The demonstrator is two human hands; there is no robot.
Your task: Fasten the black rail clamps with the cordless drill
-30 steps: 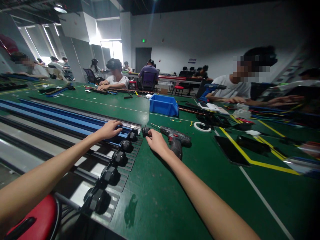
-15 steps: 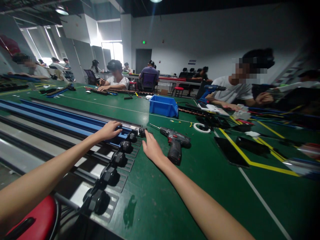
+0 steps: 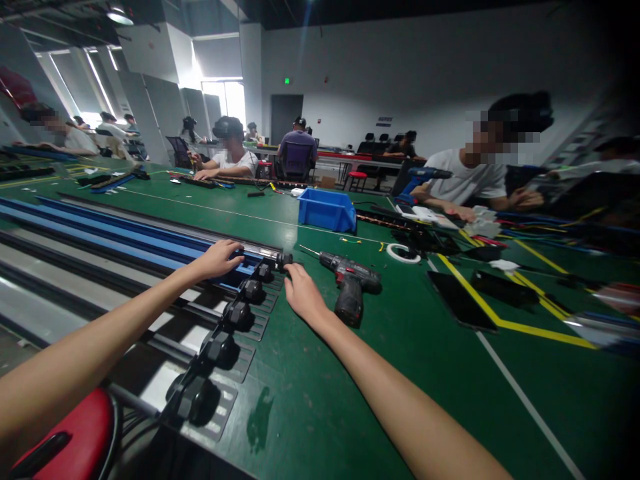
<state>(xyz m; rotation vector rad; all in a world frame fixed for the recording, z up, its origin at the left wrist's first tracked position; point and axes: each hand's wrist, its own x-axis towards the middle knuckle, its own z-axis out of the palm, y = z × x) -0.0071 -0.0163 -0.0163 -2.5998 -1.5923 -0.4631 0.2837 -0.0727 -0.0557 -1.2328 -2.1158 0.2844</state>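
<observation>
My left hand (image 3: pixel 219 259) is on the far long rail, near its right end, with its fingers bent over it. The contact under the fingers is partly hidden. My right hand (image 3: pixel 303 293) lies beside the end of that rail, fingers stretched forward and thumb apart, with the fingertips at a black end knob (image 3: pixel 285 259). Several long rails (image 3: pixel 125 243), some blue and some silver and black, lie side by side, with black knobs (image 3: pixel 239 313) and slotted end plates along their right ends. A cordless drill (image 3: pixel 351 283) rests on its side just right of my right hand.
A blue bin (image 3: pixel 327 211) stands beyond the drill on the green table (image 3: pixel 310 400). Farther right are a white tape ring (image 3: pixel 404 253), a dark flat tablet-like panel (image 3: pixel 461 300) and cables. A co-worker (image 3: pixel 483 177) sits across at the right. A red stool (image 3: pixel 75 440) is at lower left.
The view has shifted very slightly. Both hands and the rails stay almost where they were; nothing is taken up or let go.
</observation>
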